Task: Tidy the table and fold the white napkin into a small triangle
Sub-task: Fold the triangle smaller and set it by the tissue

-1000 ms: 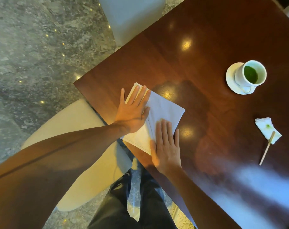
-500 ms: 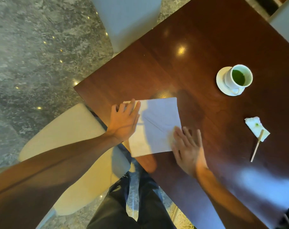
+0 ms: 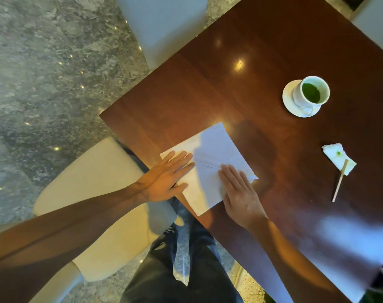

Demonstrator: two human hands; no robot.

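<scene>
A white napkin (image 3: 214, 154) lies spread flat near the front edge of the dark wooden table (image 3: 241, 47), its lower corner reaching the edge. My left hand (image 3: 164, 178) lies flat, palm down, on the napkin's left side with fingers together. Palm down too, my right hand (image 3: 238, 191) presses on the napkin's lower right part. Neither hand grips anything. Fine creases run across the napkin between the hands.
A white cup of green liquid (image 3: 312, 94) on a saucer stands at the far right. A crumpled stained tissue (image 3: 337, 157) with a wooden stirrer (image 3: 339, 182) lies right of the napkin. A cream chair seat (image 3: 94, 193) sits below left; pale chairs stand behind.
The napkin has turned on the table under both hands. My right hand slid from its right edge back onto its lower right part; my left hand now lies flat on its left side.
</scene>
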